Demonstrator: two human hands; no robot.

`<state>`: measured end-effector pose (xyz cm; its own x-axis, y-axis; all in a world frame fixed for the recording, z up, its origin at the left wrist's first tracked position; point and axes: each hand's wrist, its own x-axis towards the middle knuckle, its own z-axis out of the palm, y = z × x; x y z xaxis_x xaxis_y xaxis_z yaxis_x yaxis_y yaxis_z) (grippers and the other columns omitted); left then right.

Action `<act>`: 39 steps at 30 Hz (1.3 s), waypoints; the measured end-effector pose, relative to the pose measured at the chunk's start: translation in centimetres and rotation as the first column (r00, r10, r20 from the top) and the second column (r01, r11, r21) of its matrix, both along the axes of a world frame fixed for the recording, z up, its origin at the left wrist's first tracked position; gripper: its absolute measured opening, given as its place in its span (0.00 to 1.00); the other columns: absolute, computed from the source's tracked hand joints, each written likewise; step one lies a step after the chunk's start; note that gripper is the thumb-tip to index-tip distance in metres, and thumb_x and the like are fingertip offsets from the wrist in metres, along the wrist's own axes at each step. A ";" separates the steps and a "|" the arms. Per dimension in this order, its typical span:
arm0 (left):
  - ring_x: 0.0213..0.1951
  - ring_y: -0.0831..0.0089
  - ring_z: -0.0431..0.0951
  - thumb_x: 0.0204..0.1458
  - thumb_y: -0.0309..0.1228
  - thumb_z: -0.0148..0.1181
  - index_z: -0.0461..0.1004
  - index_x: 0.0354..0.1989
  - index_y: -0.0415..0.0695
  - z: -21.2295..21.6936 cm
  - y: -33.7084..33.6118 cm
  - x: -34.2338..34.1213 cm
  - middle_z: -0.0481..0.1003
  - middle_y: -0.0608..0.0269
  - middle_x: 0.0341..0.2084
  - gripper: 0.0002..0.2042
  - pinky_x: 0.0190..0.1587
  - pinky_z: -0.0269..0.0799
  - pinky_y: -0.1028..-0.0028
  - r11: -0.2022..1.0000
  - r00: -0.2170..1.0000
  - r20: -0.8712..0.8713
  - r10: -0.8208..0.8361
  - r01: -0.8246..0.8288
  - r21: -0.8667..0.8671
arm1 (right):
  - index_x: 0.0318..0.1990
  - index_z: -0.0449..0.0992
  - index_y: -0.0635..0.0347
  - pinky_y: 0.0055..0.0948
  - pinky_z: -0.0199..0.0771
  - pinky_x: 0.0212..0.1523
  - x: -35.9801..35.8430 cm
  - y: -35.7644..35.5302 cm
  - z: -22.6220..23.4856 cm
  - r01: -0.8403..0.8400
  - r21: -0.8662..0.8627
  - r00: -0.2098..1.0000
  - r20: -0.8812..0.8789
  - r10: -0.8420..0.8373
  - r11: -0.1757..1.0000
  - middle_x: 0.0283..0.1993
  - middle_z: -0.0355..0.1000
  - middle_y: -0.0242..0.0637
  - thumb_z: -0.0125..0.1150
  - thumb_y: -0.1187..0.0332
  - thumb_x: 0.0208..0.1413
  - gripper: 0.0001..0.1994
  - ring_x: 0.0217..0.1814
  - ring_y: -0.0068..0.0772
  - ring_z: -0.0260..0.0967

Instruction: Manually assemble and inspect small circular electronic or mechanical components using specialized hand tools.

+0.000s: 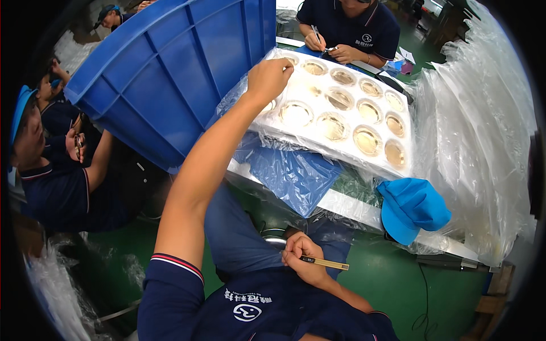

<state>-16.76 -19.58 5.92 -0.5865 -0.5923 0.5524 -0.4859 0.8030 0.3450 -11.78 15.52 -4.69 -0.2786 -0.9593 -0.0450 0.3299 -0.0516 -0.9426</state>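
My left hand reaches over the far left corner of a white tray. Its fingers are pinched at a round pocket there, and what they hold, if anything, is hidden. Several round recesses in the tray have a shiny, pale golden look, such as the round piece at the near right. Low in front of my lap, my right hand is closed round a slim craft knife with a yellowish handle pointing right. Clear plastic film lies under and around the tray.
A big blue plastic bin stands tilted at the left. A blue cap sits on the near right table edge. Stacked plastic bags fill the right side. Across the table a person handles small parts; another person sits at the left.
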 end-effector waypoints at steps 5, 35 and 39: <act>0.25 0.70 0.77 0.48 0.35 0.53 0.77 0.33 0.44 2.2 -2.8 -5.1 0.76 0.56 0.24 0.10 0.34 0.71 0.71 0.861 0.969 -0.246 0.030 0.100 0.498 | 0.19 0.54 0.59 0.19 0.68 0.29 -0.4 0.2 0.0 0.038 0.027 0.999 -0.016 -0.038 0.999 0.33 0.60 0.35 0.53 0.84 0.46 0.14 0.28 0.18 0.62; 0.53 0.53 0.65 0.52 0.53 0.43 0.62 0.56 0.46 -3.2 6.2 -16.5 0.69 0.47 0.47 0.29 0.59 0.48 0.54 0.874 0.815 0.319 -0.484 0.434 0.218 | 0.21 0.54 0.59 0.19 0.71 0.26 -1.0 0.0 -0.5 0.099 0.040 0.994 0.041 -0.101 0.994 0.33 0.60 0.36 0.51 0.86 0.46 0.14 0.27 0.21 0.66; 0.50 0.53 0.68 0.46 0.51 0.51 0.68 0.50 0.43 2.3 4.0 -21.3 0.71 0.47 0.44 0.28 0.55 0.57 0.59 0.895 0.877 -0.191 -0.441 0.416 -0.161 | 0.21 0.54 0.59 0.20 0.71 0.25 -1.4 0.4 -0.5 0.169 0.059 0.985 0.026 -0.170 0.984 0.32 0.60 0.36 0.51 0.86 0.45 0.14 0.25 0.21 0.65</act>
<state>-38.08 -15.57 8.19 -0.6270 -0.2371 0.7421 -0.0089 0.9547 0.2976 -13.23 15.91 -5.21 -0.4347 -0.8940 -0.1085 0.3500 -0.0567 -0.9350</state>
